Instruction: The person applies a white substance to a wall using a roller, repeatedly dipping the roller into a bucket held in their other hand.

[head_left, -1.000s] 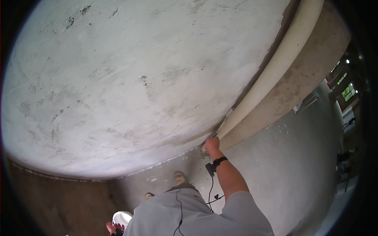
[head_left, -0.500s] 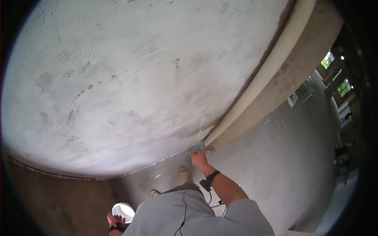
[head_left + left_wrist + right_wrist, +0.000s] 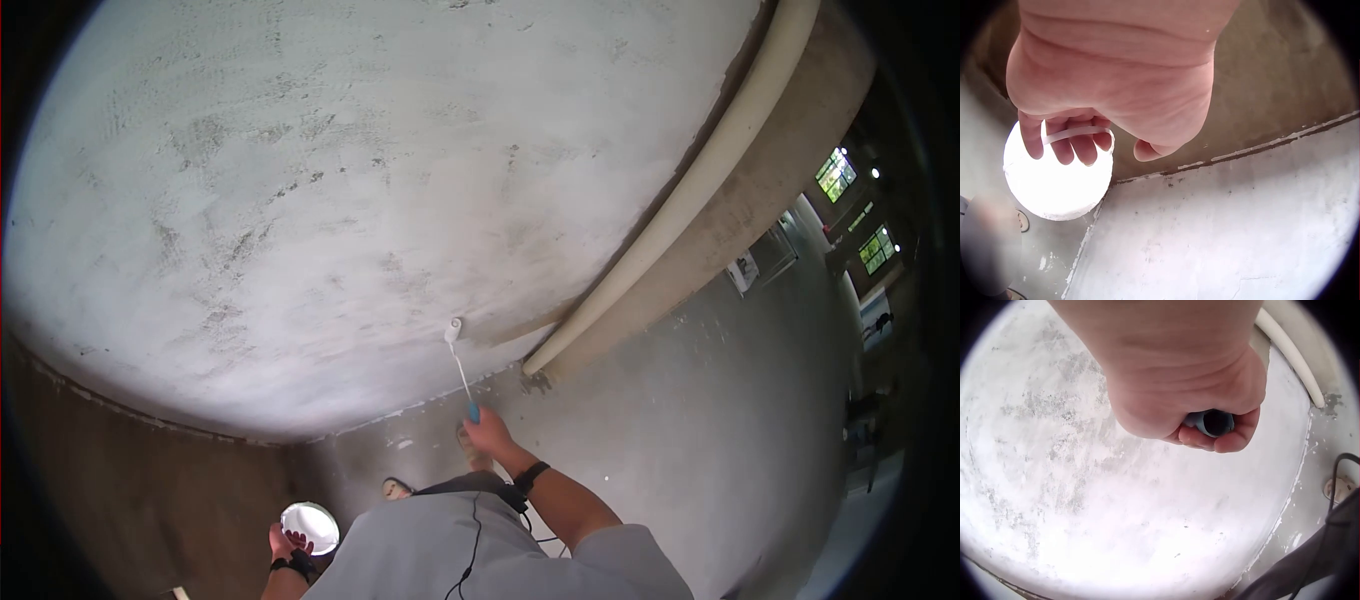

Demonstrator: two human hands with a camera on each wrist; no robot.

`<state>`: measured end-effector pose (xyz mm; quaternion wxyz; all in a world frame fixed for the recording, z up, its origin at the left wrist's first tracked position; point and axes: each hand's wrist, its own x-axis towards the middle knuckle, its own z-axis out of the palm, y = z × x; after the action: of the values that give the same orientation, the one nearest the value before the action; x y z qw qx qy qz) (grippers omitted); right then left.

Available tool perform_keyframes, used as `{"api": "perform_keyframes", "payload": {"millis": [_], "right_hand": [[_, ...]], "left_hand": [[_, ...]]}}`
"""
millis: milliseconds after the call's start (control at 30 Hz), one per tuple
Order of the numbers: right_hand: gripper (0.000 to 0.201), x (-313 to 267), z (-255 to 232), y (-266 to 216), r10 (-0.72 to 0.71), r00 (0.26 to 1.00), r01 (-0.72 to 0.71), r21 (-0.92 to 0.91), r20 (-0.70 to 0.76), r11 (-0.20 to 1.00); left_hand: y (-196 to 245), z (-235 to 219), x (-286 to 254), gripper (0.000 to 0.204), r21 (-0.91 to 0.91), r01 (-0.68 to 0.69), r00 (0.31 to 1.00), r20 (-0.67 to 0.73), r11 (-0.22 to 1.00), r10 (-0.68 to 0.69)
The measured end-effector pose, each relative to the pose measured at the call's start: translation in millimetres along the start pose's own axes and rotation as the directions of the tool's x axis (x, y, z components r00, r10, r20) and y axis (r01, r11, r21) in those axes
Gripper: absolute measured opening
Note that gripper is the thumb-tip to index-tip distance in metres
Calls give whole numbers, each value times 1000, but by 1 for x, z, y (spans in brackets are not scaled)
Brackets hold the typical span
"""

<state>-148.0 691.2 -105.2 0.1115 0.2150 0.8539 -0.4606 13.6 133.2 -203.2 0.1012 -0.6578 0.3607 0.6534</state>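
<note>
A small paint roller [image 3: 454,329] with a white sleeve and a thin frame lies against the lower part of the patchy white wall [image 3: 300,240]. My right hand [image 3: 490,434] grips its blue handle [image 3: 473,411]; in the right wrist view the fingers wrap round the hollow handle end [image 3: 1217,423]. Low at my left side, my left hand [image 3: 284,548] carries a white bucket [image 3: 322,522]. In the left wrist view its fingers hook under the pale bail handle [image 3: 1079,132], above the bright, washed-out bucket. What the bucket contains is lost in the glare.
A thick cream pipe [image 3: 700,200] runs down the wall's right edge to the floor, beside a brown wall section [image 3: 740,190]. A brown wall [image 3: 150,490] meets the white one at the left. My shoes [image 3: 396,488] stand on the grey floor [image 3: 680,430]. A cable hangs over my shirt.
My right hand has moved left with the roller, from the foot of the pipe to the white wall beside it. The left hand and bucket come slightly further into view.
</note>
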Motion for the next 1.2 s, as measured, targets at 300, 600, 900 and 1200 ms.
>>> {"api": "perform_keyframes", "payload": {"millis": [300, 600, 900, 1200], "right_hand": [[33, 20, 11, 1, -142, 966, 185, -193, 218, 964], [36, 51, 12, -27, -301, 860, 378, -119, 411, 918], [37, 97, -47, 24, -189, 883, 261, -114, 429, 959], [32, 124, -165, 128, -110, 974, 116, -15, 200, 993]], "left_hand": [[-34, -17, -14, 26, -107, -17, 996, -84, 994, 8], [-68, -15, -39, 25, -135, 8, 993, -115, 991, -24], [-84, 38, -78, 29, -280, -57, 987, -160, 958, 12], [-83, 96, -87, 33, -344, -108, 991, -111, 933, 74]]}}
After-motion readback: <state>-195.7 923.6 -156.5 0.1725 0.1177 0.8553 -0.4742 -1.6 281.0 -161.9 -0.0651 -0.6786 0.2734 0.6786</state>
